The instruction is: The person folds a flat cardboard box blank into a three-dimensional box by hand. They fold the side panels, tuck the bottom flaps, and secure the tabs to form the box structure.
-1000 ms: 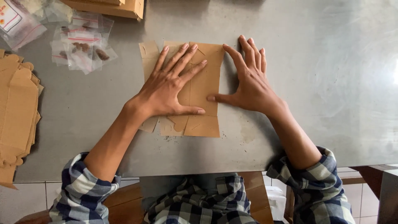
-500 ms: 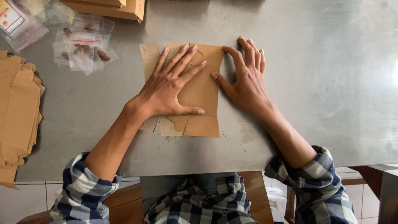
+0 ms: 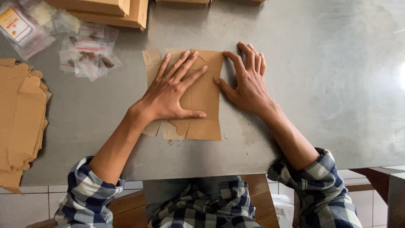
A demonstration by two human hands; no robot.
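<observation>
A flat brown cardboard box blank [image 3: 205,95] lies on the grey metal table [image 3: 320,84], its flaps pointing towards and away from me. My left hand [image 3: 171,90] presses flat on the blank with fingers spread. My right hand [image 3: 247,80] rests palm down at the blank's right edge, thumb and forefinger touching the cardboard, the rest of the hand on the table. Neither hand grips anything.
A stack of flat cardboard blanks [image 3: 19,118] lies at the left edge. Clear plastic bags [image 3: 86,57] with small brown items sit at the back left, near assembled brown boxes [image 3: 114,8]. The table's near edge runs just before my torso.
My right hand has shifted slightly left and away from me, closer against the blank's right edge. My left hand has stayed pressed on the cardboard.
</observation>
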